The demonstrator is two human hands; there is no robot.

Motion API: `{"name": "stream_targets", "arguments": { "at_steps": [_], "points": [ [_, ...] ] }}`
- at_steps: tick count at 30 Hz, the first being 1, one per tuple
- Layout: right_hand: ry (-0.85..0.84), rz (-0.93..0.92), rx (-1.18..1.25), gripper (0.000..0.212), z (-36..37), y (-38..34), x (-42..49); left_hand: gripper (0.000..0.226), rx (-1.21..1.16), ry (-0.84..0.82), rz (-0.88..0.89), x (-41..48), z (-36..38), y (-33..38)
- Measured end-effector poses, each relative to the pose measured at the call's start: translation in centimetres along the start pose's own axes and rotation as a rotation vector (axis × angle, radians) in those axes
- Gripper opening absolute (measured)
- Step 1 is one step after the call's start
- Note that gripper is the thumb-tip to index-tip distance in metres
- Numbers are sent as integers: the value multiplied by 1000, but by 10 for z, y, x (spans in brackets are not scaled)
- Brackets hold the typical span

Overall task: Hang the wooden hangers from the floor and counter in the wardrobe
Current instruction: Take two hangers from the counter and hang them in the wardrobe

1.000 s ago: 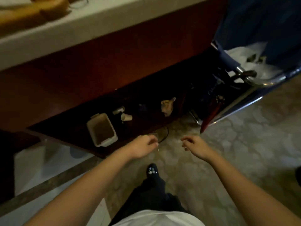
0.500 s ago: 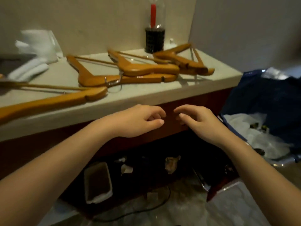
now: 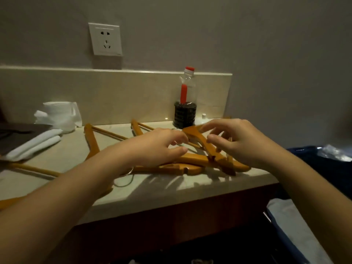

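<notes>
Several orange wooden hangers lie on the beige counter [image 3: 200, 187]. A stack of them [image 3: 190, 162] sits near the right end, one hanger [image 3: 92, 141] lies to the left, and another [image 3: 11, 202] is at the front left edge. My left hand [image 3: 162, 147] hovers over the stack with its fingers loosely curled, holding nothing. My right hand [image 3: 240, 141] reaches in from the right with spread fingers; its index fingertip touches the raised top of the uppermost hanger [image 3: 198, 136], and the thumb is close beside that hanger's arm. No wardrobe is in view.
A plastic bottle [image 3: 185, 105] with a red cap and dark liquid stands against the backsplash behind the stack. Rolled white towels [image 3: 36, 142] and a tissue roll [image 3: 59, 115] lie at the left. A wall socket [image 3: 105, 39] is above. A dark blue bag [image 3: 323, 168] is at the right.
My view rose from the floor under the counter to the countertop. Both hands moved up and forward, from in front of the counter edge to over the hanger stack.
</notes>
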State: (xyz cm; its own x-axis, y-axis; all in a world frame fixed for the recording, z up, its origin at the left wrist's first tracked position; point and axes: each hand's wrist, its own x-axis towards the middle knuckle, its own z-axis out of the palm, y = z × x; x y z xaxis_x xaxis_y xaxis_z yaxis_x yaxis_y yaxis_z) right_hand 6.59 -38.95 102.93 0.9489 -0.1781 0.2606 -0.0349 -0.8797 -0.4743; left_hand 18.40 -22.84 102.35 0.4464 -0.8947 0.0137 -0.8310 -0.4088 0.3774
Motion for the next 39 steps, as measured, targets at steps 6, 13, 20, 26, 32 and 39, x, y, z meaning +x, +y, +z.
{"name": "stream_targets", "arguments": {
  "at_steps": [6, 13, 20, 26, 32, 39],
  "points": [
    [-60, 63, -134, 29, -2, 68, 79, 39, 20, -14, -165, 75, 9, -7],
    [-187, 17, -306, 35, 15, 136, 162, 44, -220, -42, -340, 152, 28, -14],
    [-233, -122, -405, 26, 41, 179, 199, 41, -104, 24, -428, 178, 53, -14],
    [-217, -238, -467, 21, 48, 191, 206, 41, -183, 87, -456, 174, 59, -11],
    [-149, -304, -481, 27, 30, 186, 190, 68, -214, 192, -451, 160, 56, -3],
    [152, -305, -447, 32, -2, 167, 157, 91, -551, 309, -427, 140, 52, 16]
  ]
}}
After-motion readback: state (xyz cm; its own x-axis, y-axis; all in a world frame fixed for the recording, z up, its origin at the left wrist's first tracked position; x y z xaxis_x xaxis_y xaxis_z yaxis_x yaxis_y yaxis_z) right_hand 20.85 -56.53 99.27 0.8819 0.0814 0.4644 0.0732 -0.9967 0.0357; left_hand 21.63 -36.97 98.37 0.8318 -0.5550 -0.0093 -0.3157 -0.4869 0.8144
